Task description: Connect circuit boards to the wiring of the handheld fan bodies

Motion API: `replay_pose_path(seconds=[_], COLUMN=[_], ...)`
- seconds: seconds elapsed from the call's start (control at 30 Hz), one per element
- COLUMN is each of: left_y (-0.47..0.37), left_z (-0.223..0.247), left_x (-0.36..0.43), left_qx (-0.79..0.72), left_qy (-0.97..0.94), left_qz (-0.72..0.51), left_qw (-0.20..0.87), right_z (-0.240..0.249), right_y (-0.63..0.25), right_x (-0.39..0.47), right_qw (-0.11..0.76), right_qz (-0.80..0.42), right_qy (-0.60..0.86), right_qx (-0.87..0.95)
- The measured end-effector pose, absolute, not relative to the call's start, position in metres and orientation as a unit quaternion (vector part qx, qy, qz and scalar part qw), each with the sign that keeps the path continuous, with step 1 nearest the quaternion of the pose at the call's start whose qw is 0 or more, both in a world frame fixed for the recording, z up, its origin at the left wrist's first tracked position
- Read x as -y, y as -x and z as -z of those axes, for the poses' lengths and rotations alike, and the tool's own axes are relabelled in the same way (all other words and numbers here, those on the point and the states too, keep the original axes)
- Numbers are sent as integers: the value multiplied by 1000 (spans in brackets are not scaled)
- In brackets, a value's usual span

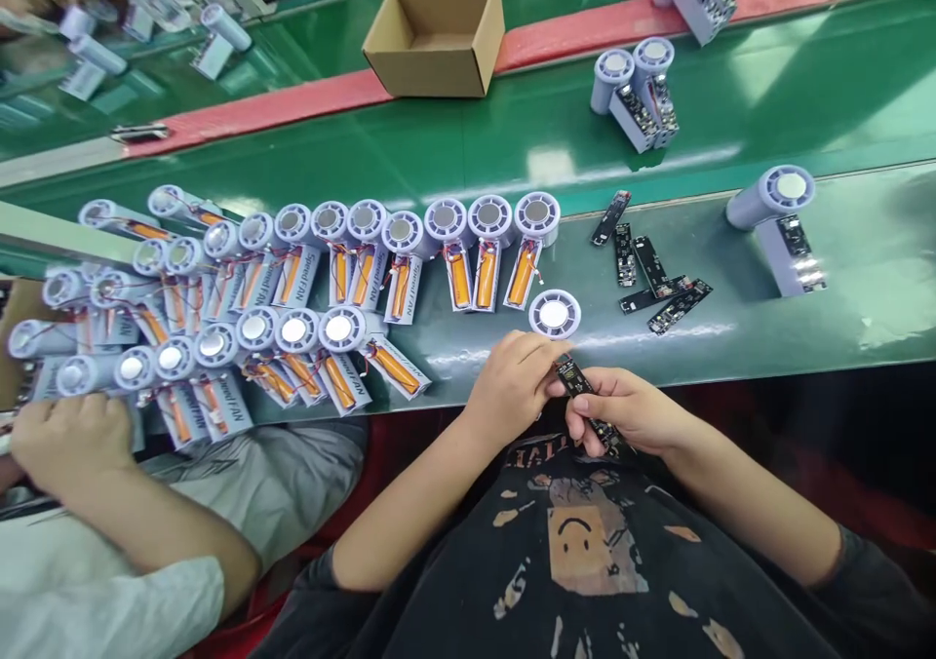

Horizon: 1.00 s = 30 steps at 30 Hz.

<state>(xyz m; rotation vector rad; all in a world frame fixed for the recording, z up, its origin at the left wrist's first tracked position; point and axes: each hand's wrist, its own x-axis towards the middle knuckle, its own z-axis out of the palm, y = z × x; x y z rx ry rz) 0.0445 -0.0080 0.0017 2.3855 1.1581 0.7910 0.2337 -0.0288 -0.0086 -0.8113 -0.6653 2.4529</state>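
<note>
At the table's front edge, my left hand (512, 378) is closed around the lower part of a lilac handheld fan (554, 314). Only the fan's round head with its white centre shows; the handle is hidden by the fingers. A black circuit board (585, 394) is pinched between thumb and fingers of my right hand (621, 407). Its upper end meets the left fingertips, and whether a wire joins there is too small to tell. Several loose circuit boards (650, 267) lie on the table beyond my right hand.
Rows of handheld fans (391, 250) with orange batteries fill the left of the table (468, 347). One fan (786, 201) with a board stands at right. Behind are paired fans (635, 94) and a cardboard box (439, 50). A co-worker's hand (73, 445) rests at left.
</note>
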Motion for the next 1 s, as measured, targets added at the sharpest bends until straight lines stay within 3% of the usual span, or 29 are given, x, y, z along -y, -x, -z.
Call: replay_pose_path(seconds=[0.1, 0.33, 0.53, 0.77, 1.0], left_y=[-41, -23, -18, -28, -36], left_z=[1, -9, -6, 0, -2], left_x=[14, 21, 23, 2, 15], left_qx=[-444, -421, -430, -362, -452], left_qy=[-833, -850, -862, -888, -838], left_qz=[-307, -250, -244, -172, -236], left_qw=[125, 191, 111, 226, 193], right_z=[13, 19, 12, 9, 16], right_y=[-234, -229, -222, -229, -239], right_x=[27, 30, 27, 21, 19], right_qw=[224, 202, 190, 159, 194], right_qz=[-907, -899, -860, -854, -864], right_qy=[273, 284, 332, 335, 332], right_qx=[230, 264, 339, 366, 324])
